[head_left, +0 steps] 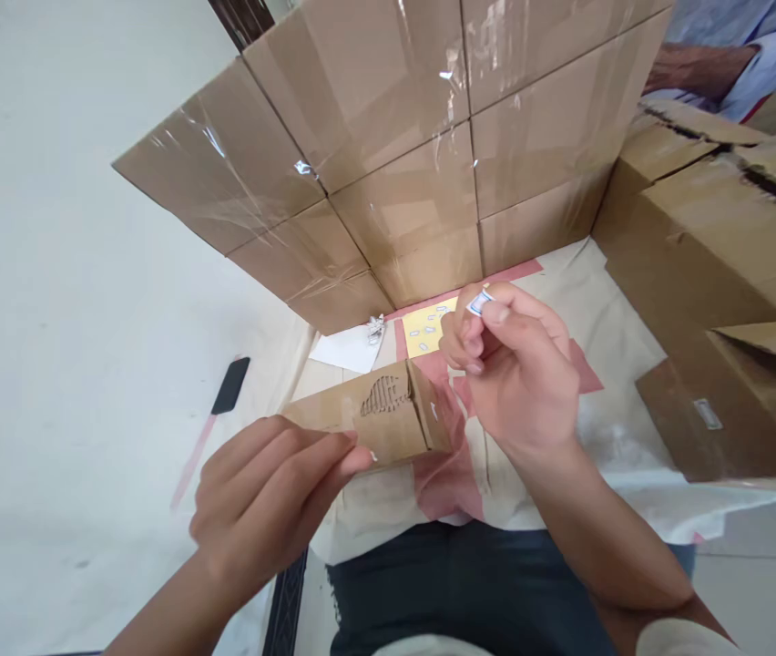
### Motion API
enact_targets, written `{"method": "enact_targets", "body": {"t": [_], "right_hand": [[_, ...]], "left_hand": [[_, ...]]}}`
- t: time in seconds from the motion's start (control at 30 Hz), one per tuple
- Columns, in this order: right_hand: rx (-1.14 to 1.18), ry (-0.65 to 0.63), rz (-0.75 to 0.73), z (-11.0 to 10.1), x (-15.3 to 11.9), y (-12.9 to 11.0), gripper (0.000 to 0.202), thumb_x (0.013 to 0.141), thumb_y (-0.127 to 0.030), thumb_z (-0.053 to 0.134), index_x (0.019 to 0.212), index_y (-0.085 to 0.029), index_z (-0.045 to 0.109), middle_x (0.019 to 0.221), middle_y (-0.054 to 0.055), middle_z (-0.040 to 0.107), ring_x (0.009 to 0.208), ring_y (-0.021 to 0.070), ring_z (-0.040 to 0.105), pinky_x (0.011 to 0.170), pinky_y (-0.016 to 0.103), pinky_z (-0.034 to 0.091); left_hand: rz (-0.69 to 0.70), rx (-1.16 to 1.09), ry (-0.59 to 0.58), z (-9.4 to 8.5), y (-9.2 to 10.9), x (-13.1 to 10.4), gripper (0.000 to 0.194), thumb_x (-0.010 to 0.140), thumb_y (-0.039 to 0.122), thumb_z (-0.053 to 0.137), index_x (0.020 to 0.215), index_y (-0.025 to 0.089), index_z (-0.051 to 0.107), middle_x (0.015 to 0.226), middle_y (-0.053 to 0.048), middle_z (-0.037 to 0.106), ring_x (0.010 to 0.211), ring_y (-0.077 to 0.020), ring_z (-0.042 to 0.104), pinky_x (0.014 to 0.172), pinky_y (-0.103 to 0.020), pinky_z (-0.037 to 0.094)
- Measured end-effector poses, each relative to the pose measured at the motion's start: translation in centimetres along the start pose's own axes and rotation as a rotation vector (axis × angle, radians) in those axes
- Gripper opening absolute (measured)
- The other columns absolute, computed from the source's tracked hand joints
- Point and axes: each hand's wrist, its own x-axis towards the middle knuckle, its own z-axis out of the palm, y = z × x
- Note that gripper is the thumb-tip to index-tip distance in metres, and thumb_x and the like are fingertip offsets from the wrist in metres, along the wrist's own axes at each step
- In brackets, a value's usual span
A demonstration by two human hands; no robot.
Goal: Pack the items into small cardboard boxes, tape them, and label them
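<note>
My right hand [525, 374] is raised over the cloth. Between its thumb and index finger it pinches a small white sticker with a blue border [480, 302]. My left hand [285, 483] is closed, thumb against fingertips, over the near left side of a small cardboard box [333, 401]. A tiny white scrap [373, 456] shows at its thumb tip; whether the hand holds it I cannot tell. The box lies in front of me, with a torn patch of bare corrugation on top. Behind it is a yellow sheet [415, 339] bearing several small labels, partly hidden by my right hand.
A wall of taped cardboard boxes [402, 200] stands behind. More boxes [716, 246] are at the right, one carrying a small label [708, 414]. White paper [347, 350] with crumpled foil [375, 328] lies at the back. A black phone-like object [231, 384] is left. Another person's arm [702, 71] shows upper right.
</note>
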Motion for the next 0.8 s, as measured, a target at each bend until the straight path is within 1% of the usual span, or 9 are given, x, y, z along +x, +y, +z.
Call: {"method": "enact_targets", "body": {"t": [0.07,0.13,0.23,0.3,0.33,0.43,0.6,0.7,0.8], "right_hand": [[-0.033,-0.074,0.019,-0.3,-0.3,0.1,0.027,0.093,-0.029,0.064,0.067,-0.02,0.06,0.062,-0.003,0.045,0.055,0.0104,0.036,0.053,0.027,0.029],[-0.089,-0.187,0.054,-0.6,-0.6,0.0,0.028,0.095,-0.027,0.063,0.069,-0.019,0.062,0.064,-0.002,0.05,0.057,0.0102,0.04,0.054,0.026,0.031],[-0.173,-0.449,0.108,-0.8,-1.1,0.0,0.025,0.095,-0.026,0.065,0.071,-0.018,0.064,0.065,-0.003,0.053,0.059,0.0099,0.045,0.054,0.025,0.034],[-0.17,-0.6,0.061,-0.7,-1.7,0.2,0.014,0.09,-0.022,0.07,0.077,-0.019,0.067,0.066,-0.004,0.054,0.058,0.0093,0.045,0.052,0.024,0.035],[-0.154,-0.636,0.004,-0.6,-2.0,0.3,0.007,0.088,-0.019,0.072,0.083,-0.019,0.067,0.069,-0.004,0.056,0.058,0.0088,0.045,0.051,0.023,0.035],[-0.171,-0.647,-0.215,-0.2,-3.0,1.0,0.021,0.081,-0.009,0.073,0.097,-0.022,0.065,0.081,-0.002,0.063,0.061,0.0082,0.05,0.052,0.021,0.04],[-0.289,-0.554,-0.496,0.2,-3.8,1.6,0.028,0.083,-0.001,0.065,0.102,-0.022,0.06,0.089,0.0,0.068,0.072,0.0108,0.065,0.061,0.023,0.052],[-0.283,-0.53,-0.565,0.2,-3.9,1.4,0.027,0.088,-0.001,0.06,0.104,-0.022,0.059,0.088,0.0,0.068,0.08,0.0111,0.069,0.067,0.022,0.057],[-0.287,-0.524,-0.561,-0.1,-4.1,0.9,0.026,0.088,0.001,0.058,0.102,-0.022,0.059,0.085,0.0,0.068,0.078,0.0106,0.067,0.067,0.022,0.058]], "left_hand": [[0.084,0.013,0.018,-0.5,0.4,-0.1,0.021,0.078,0.004,0.082,0.093,0.013,0.07,0.069,-0.003,0.067,0.06,-0.0137,0.056,0.052,-0.03,0.043],[0.113,0.037,0.017,-0.9,0.6,-0.1,0.021,0.077,0.005,0.083,0.093,0.013,0.071,0.068,-0.002,0.067,0.059,-0.0135,0.056,0.051,-0.03,0.042],[0.088,0.041,0.042,-1.1,0.8,-0.2,0.018,0.08,0.009,0.082,0.093,0.017,0.072,0.067,0.0,0.067,0.056,-0.0127,0.056,0.05,-0.029,0.042],[0.079,0.02,0.066,-1.0,1.0,-0.3,0.018,0.08,0.008,0.082,0.092,0.015,0.071,0.067,-0.001,0.067,0.057,-0.0125,0.056,0.05,-0.028,0.042],[0.075,0.006,0.072,-0.9,1.0,-0.3,0.018,0.079,0.006,0.082,0.092,0.013,0.071,0.068,-0.002,0.067,0.058,-0.0128,0.056,0.05,-0.029,0.042],[0.06,-0.039,0.068,-0.6,1.2,-0.3,0.023,0.074,-0.001,0.082,0.092,0.008,0.07,0.068,-0.004,0.067,0.061,-0.0132,0.054,0.052,-0.029,0.041],[0.022,-0.082,0.067,0.0,1.5,-0.2,0.024,0.073,-0.004,0.081,0.091,0.008,0.069,0.066,-0.004,0.065,0.062,-0.0125,0.048,0.053,-0.029,0.039],[-0.027,-0.096,0.084,0.4,1.9,-0.1,0.023,0.074,-0.002,0.082,0.09,0.009,0.069,0.067,-0.004,0.065,0.063,-0.0119,0.046,0.055,-0.028,0.038],[-0.055,-0.104,0.086,0.7,2.3,0.0,0.023,0.075,-0.002,0.082,0.089,0.01,0.068,0.069,-0.003,0.066,0.063,-0.0113,0.045,0.056,-0.028,0.039]]}}
